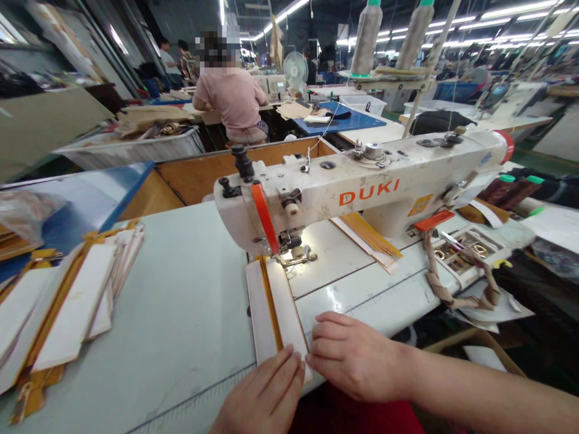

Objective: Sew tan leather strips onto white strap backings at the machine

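The left hand [265, 398] reaches in low, palm down, fingers extended and close together, pressing flat on the near end of the white-and-mustard strip [272, 310] without visibly gripping it. The right hand [355, 355] comes in from the right, knuckles up, fingers curled inward, its tips at the strip's right edge; whether they pinch it I cannot tell. The strip's far end lies at the presser foot [295, 260] of the sewing machine [312, 191]
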Available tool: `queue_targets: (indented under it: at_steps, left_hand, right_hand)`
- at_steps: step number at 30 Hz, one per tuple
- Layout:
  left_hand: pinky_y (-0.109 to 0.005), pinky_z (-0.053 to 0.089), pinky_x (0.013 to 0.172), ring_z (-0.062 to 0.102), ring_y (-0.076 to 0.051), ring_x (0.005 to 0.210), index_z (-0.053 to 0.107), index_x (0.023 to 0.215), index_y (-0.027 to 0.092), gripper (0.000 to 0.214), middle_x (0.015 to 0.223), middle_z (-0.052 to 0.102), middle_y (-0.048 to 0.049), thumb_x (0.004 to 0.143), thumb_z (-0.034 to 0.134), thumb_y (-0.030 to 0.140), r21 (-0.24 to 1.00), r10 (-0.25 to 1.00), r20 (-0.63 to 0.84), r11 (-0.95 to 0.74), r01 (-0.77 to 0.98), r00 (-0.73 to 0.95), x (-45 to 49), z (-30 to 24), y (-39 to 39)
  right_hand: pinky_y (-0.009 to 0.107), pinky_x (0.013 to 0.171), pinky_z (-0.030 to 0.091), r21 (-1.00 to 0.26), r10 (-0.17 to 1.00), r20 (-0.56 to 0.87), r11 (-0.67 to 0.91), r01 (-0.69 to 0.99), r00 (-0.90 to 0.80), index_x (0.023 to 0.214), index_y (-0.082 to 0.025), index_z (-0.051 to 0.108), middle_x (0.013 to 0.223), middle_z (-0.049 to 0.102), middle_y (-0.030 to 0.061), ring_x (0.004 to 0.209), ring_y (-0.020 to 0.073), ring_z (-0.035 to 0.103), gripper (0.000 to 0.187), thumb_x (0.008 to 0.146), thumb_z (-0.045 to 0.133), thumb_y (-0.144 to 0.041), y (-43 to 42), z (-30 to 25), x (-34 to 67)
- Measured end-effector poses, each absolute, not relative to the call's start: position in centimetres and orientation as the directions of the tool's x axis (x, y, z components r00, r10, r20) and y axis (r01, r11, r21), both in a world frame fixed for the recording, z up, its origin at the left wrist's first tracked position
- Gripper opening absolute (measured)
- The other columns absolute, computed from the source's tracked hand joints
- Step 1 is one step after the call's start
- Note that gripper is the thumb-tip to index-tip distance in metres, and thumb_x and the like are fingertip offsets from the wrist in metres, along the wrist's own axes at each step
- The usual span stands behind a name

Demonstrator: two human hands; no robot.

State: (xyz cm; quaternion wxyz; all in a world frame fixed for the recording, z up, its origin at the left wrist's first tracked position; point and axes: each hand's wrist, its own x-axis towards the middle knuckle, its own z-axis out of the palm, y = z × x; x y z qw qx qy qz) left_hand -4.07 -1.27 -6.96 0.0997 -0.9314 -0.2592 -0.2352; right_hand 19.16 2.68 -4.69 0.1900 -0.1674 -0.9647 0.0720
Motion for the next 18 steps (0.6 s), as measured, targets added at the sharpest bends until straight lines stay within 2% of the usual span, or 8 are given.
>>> queue_targets:
  at_steps: [8,18]
  left_hand:
    - [-0.024,0.055,0.084,0.068,-0.017,0.096,0.068,0.094,0.014,0.037,0.094,0.074,-0.0064,0.093,0.032,0.006,-0.060,0.421,0.554,-0.840,0.539,0.718,-3.6,-6.4,-0.8]
    - [-0.023,0.057,0.076,0.070,-0.017,0.089,0.068,0.089,0.014,0.034,0.088,0.075,-0.0038,0.094,0.036,0.006,-0.099,0.396,0.564,-0.839,0.535,0.725,-3.3,-5.5,-0.8]
  right_hand:
    - [0.039,0.107,0.029,-0.178,0.327,0.303,0.942,0.284,-0.895,0.093,-0.014,0.063,0.088,0.064,0.0039,0.093,0.0191,0.053,0.018,0.094,0.045,-0.015,2.8,-4.8,19.4]
    - [0.039,0.107,0.029,-0.183,0.300,0.287,0.949,0.255,-0.910,0.089,-0.015,0.062,0.083,0.063,0.0038,0.090,0.0189,0.054,0.017,0.094,0.046,-0.015,3.2,-4.1,19.4]
